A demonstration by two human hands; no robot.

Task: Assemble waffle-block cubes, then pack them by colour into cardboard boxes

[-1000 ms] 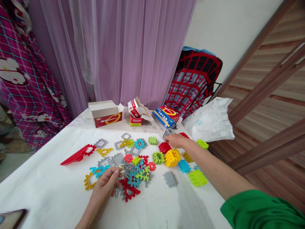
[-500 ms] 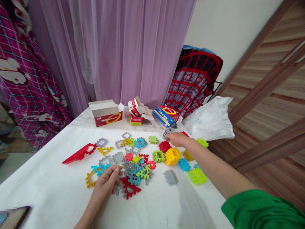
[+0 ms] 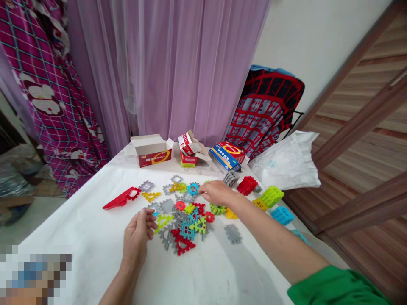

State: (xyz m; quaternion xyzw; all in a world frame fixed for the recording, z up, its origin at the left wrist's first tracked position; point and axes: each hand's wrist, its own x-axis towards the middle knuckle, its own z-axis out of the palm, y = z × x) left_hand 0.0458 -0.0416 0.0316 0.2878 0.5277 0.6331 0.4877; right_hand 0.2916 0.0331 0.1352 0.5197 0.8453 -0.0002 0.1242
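Loosely curled, my left hand (image 3: 138, 233) rests by the left edge of a mixed pile of plastic interlocking pieces, with no piece visible in it. Close to its fingertips is a lime-green triangular piece (image 3: 163, 221). My right hand (image 3: 218, 192) reaches over the pile's back right, fingertips pinched down beside a blue ring-shaped piece (image 3: 193, 188) and grey pieces (image 3: 186, 198); what they hold is hidden. In the pile lie a red triangle (image 3: 182, 243), a teal square lattice (image 3: 187, 231) and red round pieces (image 3: 179, 206). A yellow stack (image 3: 231, 213) is partly behind my right forearm.
Sorted stacks stand at the right: grey (image 3: 230, 179), red (image 3: 247, 185), lime (image 3: 271, 195) and blue (image 3: 282, 215). Opened cardboard boxes (image 3: 155, 159) and a blue box (image 3: 225, 156) line the back, beside a white bag (image 3: 286, 161). A red wedge-shaped piece (image 3: 117, 199) lies left.
My right hand has moved left from the grey stack at the back right to the central pile. My left hand has drawn slightly away from the pile, uncovering the lime-green triangle. The view has shifted.
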